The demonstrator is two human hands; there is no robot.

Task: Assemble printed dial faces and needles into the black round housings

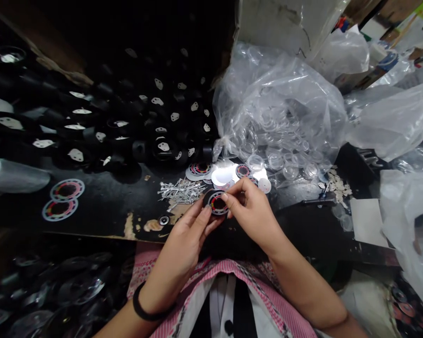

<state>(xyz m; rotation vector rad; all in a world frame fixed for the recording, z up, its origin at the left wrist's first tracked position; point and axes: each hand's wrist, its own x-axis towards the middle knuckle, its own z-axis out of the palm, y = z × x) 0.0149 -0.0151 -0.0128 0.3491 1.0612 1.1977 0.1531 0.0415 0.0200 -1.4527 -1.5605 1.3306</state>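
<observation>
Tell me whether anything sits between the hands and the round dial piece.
Nothing visible does. The left hand cradles the round dial piece from below, and the right hand pinches its upper edge; both touch it directly.

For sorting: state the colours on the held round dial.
Black dial, red and multicoloured ring; head view.

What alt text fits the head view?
Both hands hold a small black dial with a coloured ring: left hand under it, right hand pinching its edge. Behind lie small metal pins and a clear plastic bag.
</observation>
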